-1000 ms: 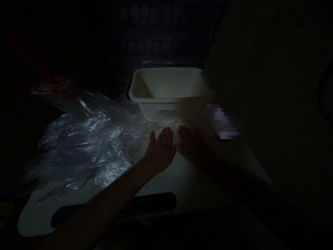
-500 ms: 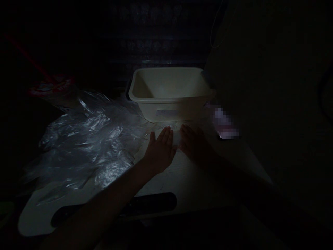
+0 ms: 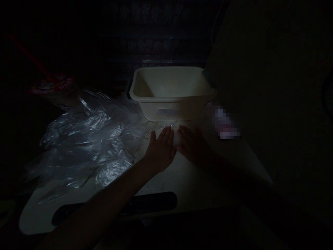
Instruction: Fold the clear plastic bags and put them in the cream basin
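Observation:
The scene is very dark. My left hand (image 3: 160, 150) lies flat on a pale work surface (image 3: 182, 180), fingers stretched out and held close together, pointing away from me. Beside it my right hand (image 3: 194, 146) also lies flat in shadow, its fingers extended. Both rest on a thin clear plastic sheet (image 3: 174, 137) just in front of a cream rectangular plastic tub (image 3: 170, 93), which looks empty. The two hands nearly touch at the fingers.
A big heap of crumpled clear plastic bags (image 3: 88, 142) covers the left of the surface. A red-and-white package (image 3: 52, 85) sits behind it. A dark slot-shaped handle (image 3: 117, 208) runs along the near edge. The right side is in deep shadow.
Almost nothing: my right hand drew apart a touch half a second ago and now sits against the left again. The view shifted very slightly.

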Available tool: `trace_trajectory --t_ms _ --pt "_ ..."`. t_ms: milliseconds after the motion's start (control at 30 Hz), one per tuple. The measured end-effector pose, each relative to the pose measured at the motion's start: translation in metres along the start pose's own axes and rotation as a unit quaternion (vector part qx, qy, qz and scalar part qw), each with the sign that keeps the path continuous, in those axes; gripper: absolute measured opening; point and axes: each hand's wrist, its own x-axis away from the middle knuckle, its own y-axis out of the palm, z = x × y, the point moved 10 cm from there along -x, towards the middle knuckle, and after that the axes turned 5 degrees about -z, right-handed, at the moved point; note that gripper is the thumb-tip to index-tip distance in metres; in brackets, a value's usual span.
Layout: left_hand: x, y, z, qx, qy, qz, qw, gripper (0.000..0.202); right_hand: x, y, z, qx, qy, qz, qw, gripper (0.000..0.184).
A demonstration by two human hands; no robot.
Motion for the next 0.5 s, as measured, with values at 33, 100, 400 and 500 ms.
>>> trace_trajectory --t_ms 33,100,400,500 --pt "0.0000 0.0002 -0.0001 -0.001 -0.001 0.001 1.000 0.050 0.0001 0.0001 0.0008 0.001 0.003 0.000 1.000 0.055" --pt "0.0000 0.0005 -0.0002 -0.002 -0.003 0.001 1.000 0.050 0.0002 0.0002 0.0023 0.006 0.010 -0.001 1.000 0.057" --pt "0.0007 -0.0012 0.0002 0.001 -0.006 0.005 1.000 0.050 0.0028 0.0001 0.0068 0.021 0.024 0.007 0.999 0.054" --pt "0.0008 -0.0013 0.0004 0.002 -0.003 0.003 1.000 0.050 0.0035 0.0001 0.0071 0.014 0.022 0.012 1.000 0.052"
